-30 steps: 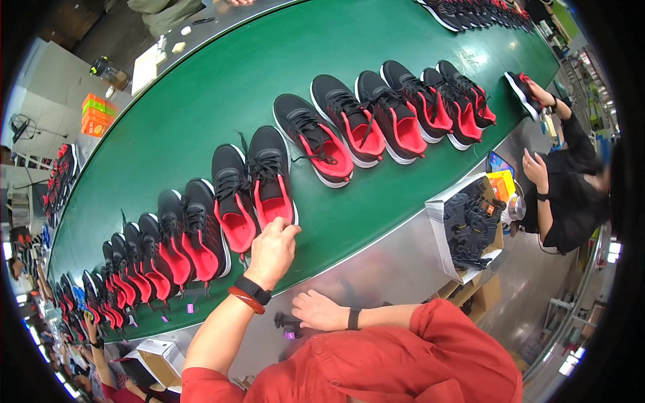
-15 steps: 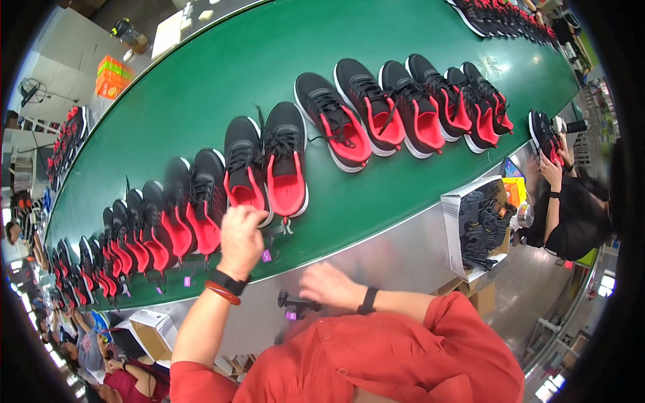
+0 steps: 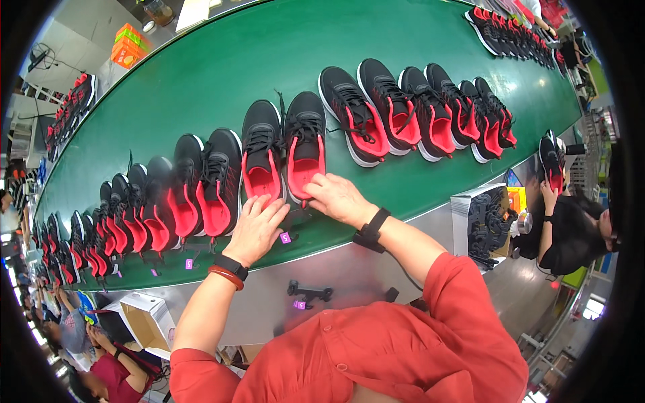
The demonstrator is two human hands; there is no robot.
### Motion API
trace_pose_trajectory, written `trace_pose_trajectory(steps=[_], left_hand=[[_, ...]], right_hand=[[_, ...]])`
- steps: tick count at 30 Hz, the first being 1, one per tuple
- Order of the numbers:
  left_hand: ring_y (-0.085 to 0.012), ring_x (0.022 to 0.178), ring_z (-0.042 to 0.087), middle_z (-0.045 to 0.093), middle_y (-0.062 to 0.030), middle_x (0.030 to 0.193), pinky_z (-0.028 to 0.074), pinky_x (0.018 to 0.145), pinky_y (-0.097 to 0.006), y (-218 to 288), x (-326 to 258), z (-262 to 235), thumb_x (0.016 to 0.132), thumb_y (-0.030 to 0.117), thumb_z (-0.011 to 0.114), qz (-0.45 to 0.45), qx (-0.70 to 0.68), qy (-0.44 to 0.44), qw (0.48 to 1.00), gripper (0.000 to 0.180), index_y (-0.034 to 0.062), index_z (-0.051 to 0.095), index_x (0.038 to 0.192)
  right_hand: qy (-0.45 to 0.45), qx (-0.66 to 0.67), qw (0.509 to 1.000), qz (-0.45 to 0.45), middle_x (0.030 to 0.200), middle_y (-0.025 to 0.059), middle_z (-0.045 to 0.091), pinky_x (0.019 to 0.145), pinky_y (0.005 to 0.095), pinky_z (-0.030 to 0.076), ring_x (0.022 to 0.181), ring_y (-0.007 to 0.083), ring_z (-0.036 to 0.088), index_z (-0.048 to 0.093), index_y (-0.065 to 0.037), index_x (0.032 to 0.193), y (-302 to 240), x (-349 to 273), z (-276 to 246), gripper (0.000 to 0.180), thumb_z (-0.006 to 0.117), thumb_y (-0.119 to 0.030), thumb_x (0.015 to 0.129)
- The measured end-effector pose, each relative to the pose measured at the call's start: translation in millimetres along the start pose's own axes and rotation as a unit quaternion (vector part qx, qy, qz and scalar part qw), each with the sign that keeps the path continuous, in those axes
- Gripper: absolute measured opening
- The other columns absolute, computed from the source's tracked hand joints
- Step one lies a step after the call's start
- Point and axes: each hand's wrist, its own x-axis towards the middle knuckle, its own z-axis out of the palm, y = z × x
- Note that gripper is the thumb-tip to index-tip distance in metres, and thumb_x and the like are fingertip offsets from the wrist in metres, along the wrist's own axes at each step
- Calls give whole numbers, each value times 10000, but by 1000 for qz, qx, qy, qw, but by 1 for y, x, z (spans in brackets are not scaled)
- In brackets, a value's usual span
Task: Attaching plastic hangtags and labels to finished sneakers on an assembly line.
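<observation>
A pair of black sneakers with red linings and white soles stands on the green table directly before me. My left hand [image 3: 256, 227] is at the heel of the left sneaker [image 3: 261, 138], its fingers stretched out and touching the back rim. At the right sneaker [image 3: 306, 133], my right hand [image 3: 336, 198] has its fingers bent over the red heel collar and grips it. A small purple tag [image 3: 285, 238] lies by my left fingers. Below my hands, a black plastic hook piece [image 3: 309, 291] with another purple tag rests on the grey metal ledge.
More sneakers line the green table [image 3: 201, 80] on both sides. At right stands a white box [image 3: 463, 228] of black plastic pieces, near a co-worker [image 3: 571, 225] handling a sneaker. An open carton [image 3: 151, 322] sits lower left. Orange boxes [image 3: 129, 47] stand beyond the table.
My right hand has moved from above the metal ledge up to the right sneaker's heel. The left hand's curled fingers have straightened at the left heel. The whole view has shifted slightly.
</observation>
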Motion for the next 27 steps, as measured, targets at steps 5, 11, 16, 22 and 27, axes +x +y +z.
trace_pose_trajectory(steps=[5, 11, 16, 22, 27], left_hand=[[-343, 1109, 521, 584, -131, 1064, 413, 987, -476, -5, -1, 9, 735, 76, 658, -2, -31, 15, 999, 568, 51, 546, 1291], [-355, 1122, 505, 556, -164, 1031, 378, 1059, -516, -7, 0, -7, 634, -14, 556, 56, -96, 54, 992, 686, 10, 507, 1318], [-307, 1005, 535, 565, -109, 949, 401, 1039, -491, -9, -8, 10, 710, 44, 646, 35, -33, 100, 994, 662, 126, 517, 1354], [-243, 825, 545, 578, -32, 759, 447, 788, -388, -3, -6, -3, 754, 46, 661, -40, -63, 163, 984, 484, 165, 656, 1223], [-267, 749, 542, 626, -67, 706, 437, 721, -399, -2, -8, -23, 779, 51, 672, -60, -108, 110, 986, 373, 108, 684, 1147]], right_hand=[[-12, -74, 996, -42, 846, 80, 555, 696, 433, 469, 784, 298, 581, 546, -108, 889, -13, 11, -24, 287, 755, -218, 725], [-21, -75, 997, -22, 843, 78, 555, 705, 433, 465, 786, 303, 581, 567, -97, 930, -24, 22, -42, 315, 759, -246, 730], [6, -80, 997, -24, 819, 80, 561, 685, 427, 466, 761, 294, 593, 546, -88, 874, -26, 23, -41, 318, 761, -263, 719], [-26, -163, 985, -53, 777, 70, 579, 664, 395, 464, 728, 262, 616, 568, -109, 853, -36, 33, -48, 304, 762, -298, 715], [-107, -237, 965, -42, 741, 76, 613, 654, 381, 469, 704, 239, 645, 617, -106, 847, -50, 41, -50, 322, 776, -345, 701]])
